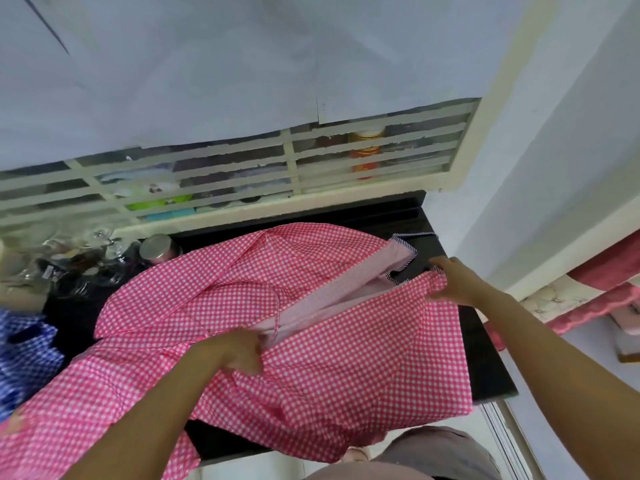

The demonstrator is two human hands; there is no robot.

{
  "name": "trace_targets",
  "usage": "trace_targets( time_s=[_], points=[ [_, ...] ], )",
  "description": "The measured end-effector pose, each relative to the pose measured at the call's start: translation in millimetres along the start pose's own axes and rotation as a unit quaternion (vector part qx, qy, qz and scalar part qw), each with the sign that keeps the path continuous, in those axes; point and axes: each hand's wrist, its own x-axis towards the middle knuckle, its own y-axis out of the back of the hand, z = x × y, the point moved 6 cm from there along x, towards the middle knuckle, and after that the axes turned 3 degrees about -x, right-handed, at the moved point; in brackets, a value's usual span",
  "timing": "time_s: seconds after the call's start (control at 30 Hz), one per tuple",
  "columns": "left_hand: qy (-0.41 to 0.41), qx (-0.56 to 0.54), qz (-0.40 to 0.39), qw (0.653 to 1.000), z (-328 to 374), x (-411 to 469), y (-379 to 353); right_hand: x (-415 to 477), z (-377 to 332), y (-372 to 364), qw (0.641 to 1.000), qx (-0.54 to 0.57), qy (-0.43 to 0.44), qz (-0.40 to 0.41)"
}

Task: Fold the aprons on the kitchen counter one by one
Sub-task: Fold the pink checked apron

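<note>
Fingers [255, 345] of the left hand [232, 353] are pinching the pink checked apron [363, 348] at a folded edge near its middle. The right hand [455, 284] is gripping its far right corner. Both are lifting the cloth a little, likely to pull it flat for a fold. It is lying across the black counter [485, 358] and hanging off the near edge. A blue checked cloth [24, 351], maybe another apron, is getting cut off on the left. Jars [156, 249] are looking blurry.
</note>
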Motion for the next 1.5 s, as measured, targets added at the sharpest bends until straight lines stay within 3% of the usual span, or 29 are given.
trace_targets(
  time_s=[0.1, 0.17, 0.27, 0.33, 0.47, 0.53, 0.6, 0.73, 0.87, 1.03, 1.1, 1.17, 1.27, 1.37, 1.43, 1.5],
  points=[
    [0.042, -0.015, 0.018, 0.999, -10.5, 0.9, 5.9, 1.8, -0.3, -9.7, 0.999, -0.029, -0.001, -0.028],
    [0.046, -0.036, 0.062, 0.996, -16.0, 4.1, 13.8, 0.9, -14.6, -19.1, 0.996, -0.044, 0.06, -0.04],
    [0.041, -0.037, 0.087, 0.995, -14.0, 5.9, 18.8, -11.5, -41.2, -41.3, 0.988, 0.023, 0.104, -0.113],
    [0.034, -0.025, 0.085, 0.995, -8.9, 7.3, 18.1, -18.6, -34.4, -48.8, 0.981, -0.003, 0.061, -0.184],
    [0.008, 0.008, 0.065, 0.998, -0.8, 10.7, 12.8, -35.8, 19.6, -26.9, 0.945, -0.119, -0.123, -0.279],
    [0.0, 0.026, 0.054, 0.998, 1.7, 13.4, 9.4, -37.2, 23.6, -7.1, 0.932, -0.202, -0.144, -0.263],
    [0.001, 0.055, 0.037, 0.998, 4.3, 13.1, 8.2, -24.0, 10.6, 16.4, 0.943, -0.263, -0.116, -0.169],
    [0.052, 0.068, -0.035, 0.996, -1.9, 4.2, 4.8, 18.0, -49.8, 41.9, 0.988, -0.14, 0.041, 0.057],
    [0.089, 0.058, -0.053, 0.993, -18.1, -2.1, 7.0, 27.8, -127.3, 14.1, 0.974, -0.107, 0.2, 0.003],
    [0.101, 0.023, -0.028, 0.994, -25.5, -7.7, 12.0, 53.1, -139.0, -21.7, 0.96, -0.186, 0.207, -0.015],
    [0.083, 0.016, 0.008, 0.996, -24.0, -4.2, 20.5, 53.1, -148.4, -14.9, 0.956, -0.19, 0.222, 0.011],
    [0.049, -0.007, 0.102, 0.994, -15.2, -3.3, 39.8, 46.5, -154.1, -1.7, 0.952, -0.169, 0.251, 0.038],
    [-0.049, -0.143, 0.255, 0.955, 7.1, -5.7, 61.3, 20.0, -158.9, 20.6, 0.952, -0.096, 0.286, 0.049],
    [-0.147, -0.085, 0.34, 0.925, 30.0, 3.1, 56.3, -9.0, -150.8, 33.4, 0.957, -0.001, 0.291, -0.005],
    [-0.159, -0.071, 0.348, 0.921, 34.0, 7.1, 49.8, -23.2, -141.8, 25.6, 0.957, -0.004, 0.28, -0.076],
    [-0.154, -0.052, 0.272, 0.949, 36.6, 11.5, 40.8, -31.4, -128.2, 4.7, 0.951, -0.035, 0.242, -0.19]
  ],
)
